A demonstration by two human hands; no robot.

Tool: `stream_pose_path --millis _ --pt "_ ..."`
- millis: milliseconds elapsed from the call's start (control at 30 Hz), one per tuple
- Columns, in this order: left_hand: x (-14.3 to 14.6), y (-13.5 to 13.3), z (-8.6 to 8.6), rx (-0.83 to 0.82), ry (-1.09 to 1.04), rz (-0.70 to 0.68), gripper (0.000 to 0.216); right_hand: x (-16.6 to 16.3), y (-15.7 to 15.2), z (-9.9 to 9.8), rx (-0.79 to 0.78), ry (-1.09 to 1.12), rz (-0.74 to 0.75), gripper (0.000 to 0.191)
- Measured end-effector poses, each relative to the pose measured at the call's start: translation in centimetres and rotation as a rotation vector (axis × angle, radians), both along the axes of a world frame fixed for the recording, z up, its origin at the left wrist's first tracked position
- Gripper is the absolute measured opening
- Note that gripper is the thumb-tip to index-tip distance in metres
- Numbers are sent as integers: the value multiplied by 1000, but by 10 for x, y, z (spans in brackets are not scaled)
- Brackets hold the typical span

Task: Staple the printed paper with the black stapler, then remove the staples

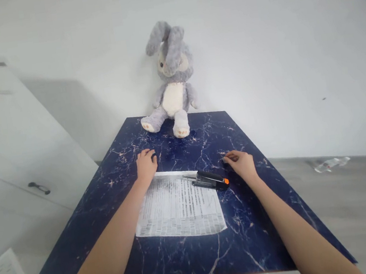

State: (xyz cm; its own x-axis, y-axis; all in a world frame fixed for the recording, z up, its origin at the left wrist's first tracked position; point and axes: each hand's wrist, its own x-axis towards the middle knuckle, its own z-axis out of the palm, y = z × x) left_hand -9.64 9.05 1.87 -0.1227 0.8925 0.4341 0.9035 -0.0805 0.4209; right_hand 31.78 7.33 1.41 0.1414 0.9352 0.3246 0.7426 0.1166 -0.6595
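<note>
On the dark blue marbled table lies a printed sheet of paper. A black stapler with an orange end rests across the sheet's upper right part, its upper and lower arms apart. My left hand lies on the table just beyond the sheet's upper left corner, fingers apart, with a dark patch by the fingertips that I cannot make out. To the right of the stapler, my right hand is closed in a pinch on a small grey piece, too small to identify, just at the tabletop.
A grey plush rabbit sits at the table's far edge against the white wall. On the left stands a white cabinet with a dark handle. Clear plastic packaging lies on the floor at right.
</note>
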Motion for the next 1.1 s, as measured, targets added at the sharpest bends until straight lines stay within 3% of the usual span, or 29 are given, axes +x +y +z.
stream_pose_path --millis 100,167,333,400,500,633,900,1100 --pt "4 -2 0 -83 87 -27 28 -14 -12 12 175 -15 3 32" --pt "6 -5 2 -84 100 -50 26 -24 -27 26 262 21 83 31" --pt "9 -12 7 -34 -30 -89 26 -47 -59 53 162 35 715 33" --pt "13 -14 9 23 -121 -149 24 -54 -63 52 94 -75 859 48" --pt "24 -17 8 95 -289 -295 15 -60 -63 41 12 -169 852 62" --pt "41 -25 2 28 -533 -425 23 -63 -61 28 18 -137 810 53" --pt "58 -37 2 -77 -635 -508 18 -65 -60 32 28 -133 799 48" --pt "63 -50 15 -50 -444 -647 25 -64 -59 28 36 -112 781 46"
